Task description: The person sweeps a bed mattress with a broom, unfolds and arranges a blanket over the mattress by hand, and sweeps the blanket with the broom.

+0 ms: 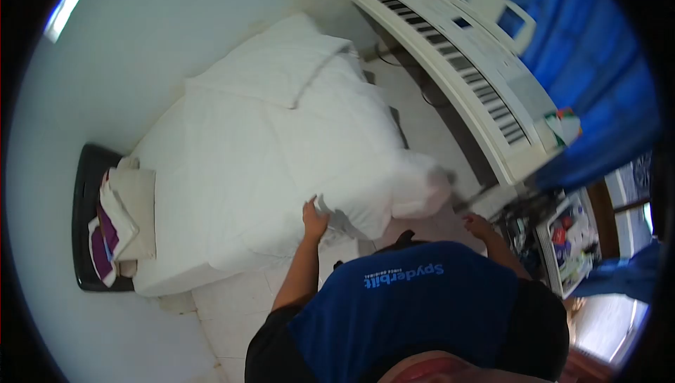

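A white bed sheet [260,151] covers the bed, with a folded-over layer at its far end. My left hand [316,221] is at the bed's near edge, its fingers closed on a raised bit of the sheet. My right hand [478,225] is off to the right, apart from the bed, with fingers apart and nothing visible in them. Between the hands and a little beyond them, a loose corner of the sheet billows out over the bed's side, blurred by motion.
A white electronic keyboard [450,53] stands beyond the bed on the right, before a blue curtain [590,53]. A white basket [552,260] of assorted items is at my right. Pillows [144,204] and purple-and-white cloth [105,242] lie against the dark headboard [84,193].
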Available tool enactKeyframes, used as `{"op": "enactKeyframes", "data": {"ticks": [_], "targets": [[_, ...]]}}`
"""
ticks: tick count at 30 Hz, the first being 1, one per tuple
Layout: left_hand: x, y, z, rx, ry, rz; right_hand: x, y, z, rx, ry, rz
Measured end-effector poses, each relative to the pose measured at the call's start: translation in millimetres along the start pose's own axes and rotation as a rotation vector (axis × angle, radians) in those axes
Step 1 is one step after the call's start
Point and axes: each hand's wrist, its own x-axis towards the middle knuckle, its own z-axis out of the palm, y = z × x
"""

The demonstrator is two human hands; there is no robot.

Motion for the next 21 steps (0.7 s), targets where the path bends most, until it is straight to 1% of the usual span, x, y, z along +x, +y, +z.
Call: {"op": "enactKeyframes", "data": {"ticks": [1, 2, 3, 4, 5, 6, 7, 9, 11, 13, 14, 16, 17, 18, 19, 20, 21], "targets": [[13.7, 13.7, 7.0, 0.005, -0.038, -0.016, -13.9, 9.1, -9.7, -0.003, -0.003, 0.061], [26.2, 24.4, 12.6, 0.008, -0.075, -0.037, -20.4, 29.3, -11.1, 0.083, 0.008, 0.052], [40.8, 23.0, 22.7, -0.099, -0.114, -0.169, -25.3, 46.8, -13.2, 0.163, 0.026, 0.040], [54.3, 16.4, 36.6, -0.203, -0.147, -0.306, -31.6, 59.9, -19.3, 0.154, 0.014, 0.026], [65.5, 6.8, 48.6, -0.132, -0.214, -0.387, -35.6, 68.4, -23.4, 0.144, 0.001, 0.008], [73.4, -0.5, 56.8, -0.057, -0.277, -0.468, -39.6, 73.6, -25.9, 0.161, 0.027, 0.039], [77.3, -2.7, 61.4, -0.043, -0.305, -0.475, -42.0, 75.5, -26.5, 0.177, 0.050, 0.070], [73.7, -11.4, 66.9, 0.076, -0.379, -0.459, -42.8, 70.1, -26.3, 0.207, 0.084, 0.025], [74.5, -23.9, 68.8, 0.070, -0.417, -0.470, -42.4, 37.4, -34.0, 0.163, 0.059, 0.033], [79.1, -33.0, 73.7, 0.014, -0.420, -0.467, -29.3, 14.2, -33.6, 0.334, 0.013, 0.026], [79.0, -30.4, 75.1, 0.011, -0.427, -0.473, -23.9, -1.1, -32.8, 0.330, 0.009, 0.035], [79.4, -24.0, 71.0, -0.037, -0.471, -0.535, -1.4, -35.8, -38.2, 0.494, -0.082, 0.042], [79.6, -26.9, 71.3, -0.068, -0.485, -0.566, 13.0, -50.7, -40.7, 0.474, -0.087, 0.033], [77.7, -30.4, 71.2, -0.088, -0.470, -0.577, 25.4, -65.6, -42.6, 0.436, -0.143, -0.027], [75.8, -39.4, 72.4, -0.081, -0.497, -0.526, 38.1, -77.7, -47.4, 0.395, -0.201, -0.088], [76.8, -33.1, 71.0, -0.075, -0.519, -0.471, 57.3, -81.8, -49.4, 0.367, -0.210, -0.103], [76.5, -26.6, 68.9, -0.097, -0.494, -0.479, 79.0, -86.8, -46.9, 0.313, -0.273, -0.152]]}}
